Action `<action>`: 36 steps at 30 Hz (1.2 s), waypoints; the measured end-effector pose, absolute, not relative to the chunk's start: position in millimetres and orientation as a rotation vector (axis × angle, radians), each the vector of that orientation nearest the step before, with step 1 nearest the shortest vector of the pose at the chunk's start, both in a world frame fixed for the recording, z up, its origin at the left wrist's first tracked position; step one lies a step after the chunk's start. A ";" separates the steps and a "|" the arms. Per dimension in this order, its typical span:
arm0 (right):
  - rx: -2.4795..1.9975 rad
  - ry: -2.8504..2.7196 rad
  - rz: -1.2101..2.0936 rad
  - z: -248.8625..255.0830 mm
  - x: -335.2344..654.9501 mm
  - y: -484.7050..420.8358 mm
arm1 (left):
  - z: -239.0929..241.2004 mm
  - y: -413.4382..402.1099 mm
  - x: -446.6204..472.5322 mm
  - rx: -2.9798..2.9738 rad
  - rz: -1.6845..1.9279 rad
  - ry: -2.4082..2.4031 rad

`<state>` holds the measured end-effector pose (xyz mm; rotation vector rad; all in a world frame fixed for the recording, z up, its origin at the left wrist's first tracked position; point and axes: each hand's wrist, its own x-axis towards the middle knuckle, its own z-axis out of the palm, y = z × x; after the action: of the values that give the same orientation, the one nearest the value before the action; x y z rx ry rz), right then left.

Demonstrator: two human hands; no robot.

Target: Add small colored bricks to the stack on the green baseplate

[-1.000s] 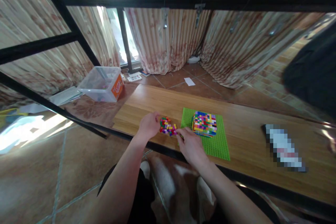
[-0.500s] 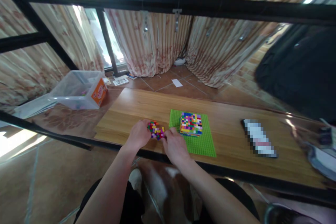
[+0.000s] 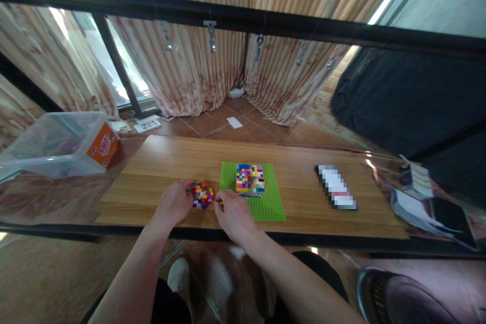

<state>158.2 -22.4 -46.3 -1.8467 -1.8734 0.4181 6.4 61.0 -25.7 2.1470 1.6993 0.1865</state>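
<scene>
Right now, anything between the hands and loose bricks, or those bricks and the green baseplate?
Nothing visible blocks left hand or right hand from loose bricks. Toward the green baseplate, the right hand partly intrudes, at the plate's left edge.

Loose brick pile (image 3: 203, 195) hemmed in: left hand (image 3: 176, 203) against its left side, right hand (image 3: 235, 216) close on its right. Way in from the far side, over bare tabletop (image 3: 182, 157). Brick block (image 3: 249, 180) bars a low pass rightward; bare studs of green baseplate (image 3: 271, 205) give room in front. Open wood lane between baseplate and phone (image 3: 336, 186).
</scene>
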 end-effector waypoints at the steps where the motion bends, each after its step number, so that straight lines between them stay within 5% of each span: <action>1: -1.816 -1.867 0.418 -46.3 159.7 -22.8 | -25.6 61.3 6.3 2.150 0.189 1.695; 13: -1.441 -1.637 0.377 -27.1 191.8 -33.5 | -22.2 65.3 8.1 2.159 0.110 1.766; 26: -1.631 -1.138 0.396 -26.6 283.9 -42.9 | -21.0 64.1 9.1 2.214 0.078 1.790; 36: -1.762 -1.340 0.393 -23.2 275.8 -43.8 | -24.5 67.2 8.4 2.175 0.074 1.857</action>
<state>275.8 -43.8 -23.2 -1.7623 -1.3396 0.3926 8.4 67.2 -24.5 2.1748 1.8571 0.0738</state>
